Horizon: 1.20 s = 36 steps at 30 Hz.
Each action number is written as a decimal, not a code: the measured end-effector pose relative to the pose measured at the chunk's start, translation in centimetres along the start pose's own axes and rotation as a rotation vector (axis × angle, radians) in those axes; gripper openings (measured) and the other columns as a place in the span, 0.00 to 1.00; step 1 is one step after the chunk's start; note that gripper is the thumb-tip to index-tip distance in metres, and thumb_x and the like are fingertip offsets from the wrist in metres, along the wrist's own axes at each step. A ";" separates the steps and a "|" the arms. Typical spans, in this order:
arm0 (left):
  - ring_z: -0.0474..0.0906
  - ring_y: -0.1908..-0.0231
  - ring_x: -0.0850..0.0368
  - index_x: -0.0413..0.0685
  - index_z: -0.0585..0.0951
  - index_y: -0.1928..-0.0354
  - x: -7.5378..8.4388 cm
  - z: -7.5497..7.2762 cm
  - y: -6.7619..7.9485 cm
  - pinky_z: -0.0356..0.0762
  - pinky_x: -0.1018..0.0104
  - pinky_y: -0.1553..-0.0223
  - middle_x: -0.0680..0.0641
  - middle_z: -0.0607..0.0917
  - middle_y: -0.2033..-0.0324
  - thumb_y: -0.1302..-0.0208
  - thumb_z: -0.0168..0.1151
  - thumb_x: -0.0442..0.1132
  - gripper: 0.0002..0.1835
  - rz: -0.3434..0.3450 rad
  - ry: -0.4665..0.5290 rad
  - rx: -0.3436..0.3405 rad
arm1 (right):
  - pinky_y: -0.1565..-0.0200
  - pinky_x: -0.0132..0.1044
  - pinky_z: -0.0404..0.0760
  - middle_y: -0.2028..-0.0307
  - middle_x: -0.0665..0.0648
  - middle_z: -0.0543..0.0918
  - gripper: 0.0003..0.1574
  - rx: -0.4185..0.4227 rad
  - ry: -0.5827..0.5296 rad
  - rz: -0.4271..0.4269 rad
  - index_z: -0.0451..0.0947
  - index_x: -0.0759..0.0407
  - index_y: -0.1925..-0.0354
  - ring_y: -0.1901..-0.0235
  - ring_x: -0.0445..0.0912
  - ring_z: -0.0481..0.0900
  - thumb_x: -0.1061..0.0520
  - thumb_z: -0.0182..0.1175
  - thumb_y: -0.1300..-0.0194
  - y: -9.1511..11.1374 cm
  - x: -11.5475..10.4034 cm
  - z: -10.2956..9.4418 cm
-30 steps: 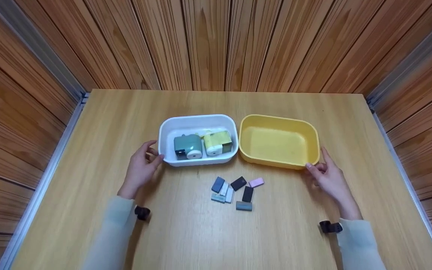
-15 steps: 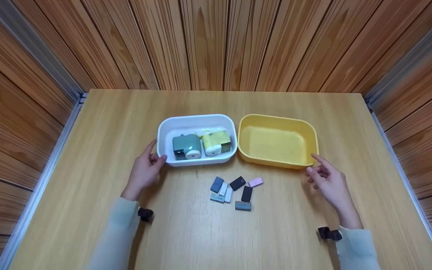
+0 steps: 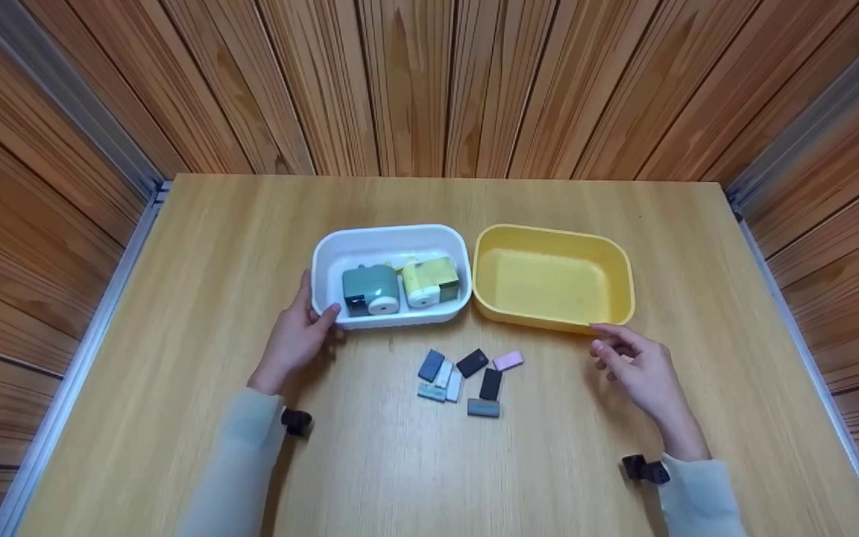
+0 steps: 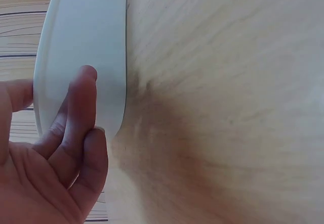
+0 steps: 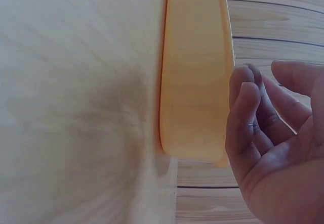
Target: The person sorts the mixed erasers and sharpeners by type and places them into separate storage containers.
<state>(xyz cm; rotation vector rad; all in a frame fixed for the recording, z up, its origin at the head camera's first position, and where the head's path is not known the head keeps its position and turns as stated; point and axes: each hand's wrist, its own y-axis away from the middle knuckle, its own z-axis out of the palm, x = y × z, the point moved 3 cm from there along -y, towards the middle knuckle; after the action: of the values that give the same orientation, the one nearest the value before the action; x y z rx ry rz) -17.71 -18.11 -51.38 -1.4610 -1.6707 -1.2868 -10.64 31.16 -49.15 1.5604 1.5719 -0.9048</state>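
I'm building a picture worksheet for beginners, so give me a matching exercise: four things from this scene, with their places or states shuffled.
Things
1. Pink block
2. Green gadget
3. Left hand
4. Yellow bin

Places or states
A. Gripping the white bin
B. At the right hand's fingertips
C. Beside a black block
D. Inside the white bin

Pairs: 1-C, 2-D, 3-A, 4-B

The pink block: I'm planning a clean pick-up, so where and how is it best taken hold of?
Probably mid-length, pinched across its two long sides, with the right hand coming from above. The pink block appears to lie flat, longer than wide, with bare table beside both long sides there. A black block sits close off its left end, leaving less room for an end-to-end grip.
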 end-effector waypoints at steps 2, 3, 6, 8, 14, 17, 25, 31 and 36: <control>0.83 0.69 0.42 0.73 0.36 0.21 0.1 0.1 0.0 0.83 0.53 0.59 0.39 0.84 0.65 0.28 0.54 0.59 0.46 -0.005 0.026 0.005 | 0.70 0.39 0.84 0.63 0.60 0.83 0.21 -0.020 0.011 -0.002 0.78 0.63 0.41 0.67 0.52 0.84 0.54 0.60 0.27 -0.1 -0.1 0.4; 0.83 0.69 0.43 0.74 0.35 0.22 0.1 0.2 -0.1 0.83 0.53 0.59 0.39 0.84 0.65 0.28 0.54 0.60 0.46 -0.008 0.031 0.002 | 0.70 0.38 0.84 0.63 0.59 0.83 0.21 -0.031 0.018 -0.001 0.79 0.62 0.41 0.67 0.52 0.84 0.54 0.60 0.28 -0.1 -0.2 0.6; 0.84 0.68 0.44 0.76 0.34 0.23 0.1 0.5 -0.1 0.84 0.55 0.58 0.40 0.84 0.65 0.28 0.53 0.61 0.45 -0.022 0.045 -0.007 | 0.69 0.37 0.83 0.63 0.59 0.83 0.21 -0.058 0.032 -0.003 0.79 0.61 0.41 0.67 0.53 0.84 0.54 0.60 0.28 -0.3 -0.2 1.2; 0.84 0.68 0.44 0.77 0.34 0.23 -0.1 0.6 0.0 0.84 0.56 0.58 0.41 0.84 0.65 0.27 0.53 0.59 0.45 -0.031 0.061 -0.009 | 0.68 0.35 0.83 0.63 0.59 0.84 0.20 -0.065 0.033 -0.010 0.79 0.61 0.42 0.66 0.54 0.84 0.54 0.61 0.28 -0.4 -0.3 1.6; 0.84 0.68 0.42 0.75 0.35 0.22 -0.1 0.7 -0.1 0.85 0.56 0.60 0.40 0.84 0.65 0.26 0.54 0.55 0.44 -0.011 0.079 -0.020 | 0.68 0.34 0.82 0.64 0.58 0.84 0.19 -0.058 0.030 -0.052 0.80 0.64 0.44 0.67 0.55 0.84 0.55 0.62 0.29 -0.8 -0.6 2.2; 0.84 0.69 0.42 0.74 0.35 0.22 -0.1 0.5 -0.2 0.85 0.55 0.61 0.40 0.84 0.65 0.25 0.54 0.54 0.44 -0.001 0.072 -0.027 | 0.69 0.34 0.82 0.65 0.58 0.84 0.18 -0.066 0.025 -0.057 0.81 0.64 0.45 0.68 0.57 0.83 0.57 0.62 0.29 -1.0 -0.5 2.6; 0.84 0.67 0.41 0.81 0.35 0.24 -0.1 0.3 -0.5 0.85 0.55 0.59 0.39 0.84 0.64 0.25 0.53 0.55 0.43 -0.020 0.085 -0.049 | 0.68 0.33 0.80 0.65 0.56 0.83 0.17 -0.120 0.013 -0.065 0.81 0.63 0.45 0.67 0.54 0.82 0.60 0.63 0.31 -1.3 -0.7 3.7; 0.83 0.65 0.40 0.82 0.34 0.24 -0.4 0.2 -0.6 0.84 0.55 0.57 0.38 0.84 0.63 0.25 0.53 0.54 0.43 -0.028 0.122 -0.059 | 0.60 0.33 0.80 0.62 0.54 0.85 0.17 -0.126 0.039 -0.104 0.82 0.63 0.46 0.62 0.47 0.81 0.58 0.64 0.31 -1.6 -1.2 4.5; 0.84 0.63 0.40 0.83 0.36 0.24 -0.3 0.1 -0.7 0.84 0.55 0.56 0.38 0.84 0.62 0.26 0.54 0.55 0.43 -0.032 0.167 -0.074 | 0.53 0.36 0.82 0.54 0.55 0.86 0.17 -0.143 0.064 -0.125 0.82 0.63 0.46 0.56 0.46 0.83 0.59 0.64 0.31 -1.9 -1.2 5.3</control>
<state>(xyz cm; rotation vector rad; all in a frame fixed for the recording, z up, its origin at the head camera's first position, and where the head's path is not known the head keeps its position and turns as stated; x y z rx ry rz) -18.27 -18.06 -51.87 -1.3337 -1.5574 -1.4601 -12.47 25.94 -50.66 1.4161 1.7564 -0.7964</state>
